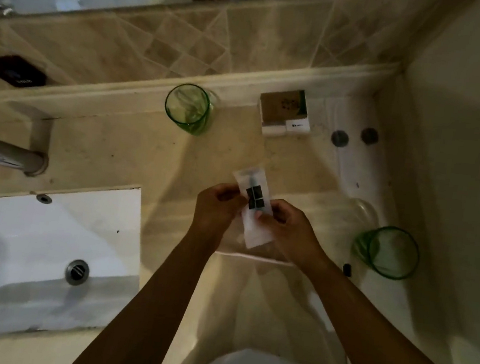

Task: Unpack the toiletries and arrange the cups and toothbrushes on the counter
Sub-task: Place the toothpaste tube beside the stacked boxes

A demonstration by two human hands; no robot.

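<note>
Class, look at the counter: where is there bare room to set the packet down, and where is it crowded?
Bare counter lies between the tap, the far green cup and the hands' packet. The right corner is crowded: boxes, near green cup.

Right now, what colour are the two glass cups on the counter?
Green. Both cups, one near the back wall and one by the right hand, are see-through green glass, shown best in the head view.

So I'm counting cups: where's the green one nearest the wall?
In the head view, the green cup stands upright on the counter against the tiled backsplash, left of the small boxes.
</note>
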